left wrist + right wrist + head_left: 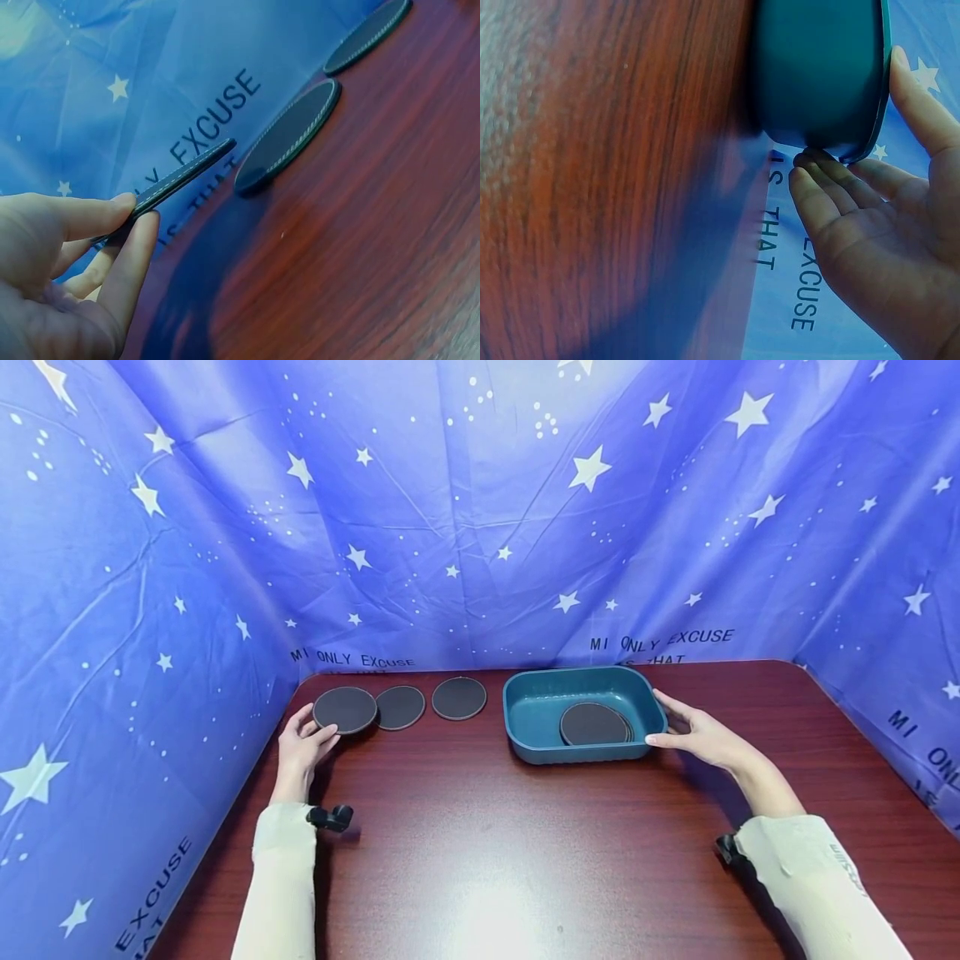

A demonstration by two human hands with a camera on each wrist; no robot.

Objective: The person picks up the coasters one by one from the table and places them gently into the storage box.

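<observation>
In the head view my left hand (302,750) pinches a round black coaster (345,709) with pale edge stitching. The left wrist view shows this coaster (184,176) tilted, its rim between thumb and fingers. Two similar coasters lie to its right on the table: a nearer one (401,707), partly behind the held coaster, and another (459,698). My right hand (697,737) holds the right end of a teal rectangular container (577,754), thumb at the front corner and fingers at the back. Several coasters (596,725) lie stacked inside the container.
The dark red wooden table (480,827) has a glare patch near its front. Blue star-printed fabric (465,527) rises behind the table and along both sides. A small black camera (332,817) is worn at my left wrist, another (727,850) at my right.
</observation>
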